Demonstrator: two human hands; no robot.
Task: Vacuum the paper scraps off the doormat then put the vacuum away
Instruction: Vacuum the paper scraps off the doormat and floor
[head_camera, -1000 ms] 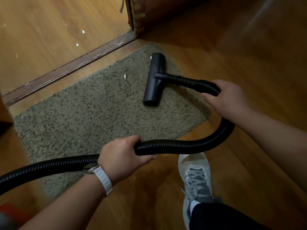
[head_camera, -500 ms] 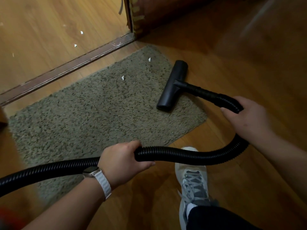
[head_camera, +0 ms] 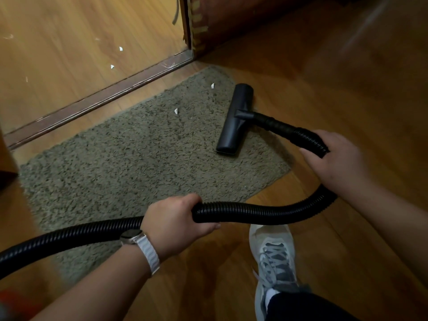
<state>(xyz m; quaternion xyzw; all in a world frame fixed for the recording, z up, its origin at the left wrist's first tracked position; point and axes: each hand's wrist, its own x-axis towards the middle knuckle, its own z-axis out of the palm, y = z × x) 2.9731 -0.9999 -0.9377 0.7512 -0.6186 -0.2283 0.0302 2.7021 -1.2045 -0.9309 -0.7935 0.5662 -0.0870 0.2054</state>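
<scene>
A shaggy grey-brown doormat [head_camera: 129, 163] lies on the wood floor by a door sill. Two white paper scraps lie on it, one [head_camera: 176, 111] near the middle and one [head_camera: 212, 85] near the far corner. The black vacuum nozzle [head_camera: 235, 119] rests on the mat's right end, to the right of both scraps. A black ribbed hose [head_camera: 254, 213] curves from it across the frame. My right hand [head_camera: 333, 158] grips the hose just behind the nozzle's tube. My left hand [head_camera: 176, 225], with a white watch strap, grips the hose lower down.
Past the brown door sill [head_camera: 97, 100] more white scraps [head_camera: 120, 48] lie on the lighter floor. A dark wooden door frame [head_camera: 196, 26] stands at the far corner. My grey sneaker [head_camera: 275, 260] stands just off the mat's near edge. Something red [head_camera: 9, 297] shows at the bottom left.
The nozzle slid to the right across the mat, from its middle to its right end, uncovering a scrap near the far corner. My right hand drew back with it.
</scene>
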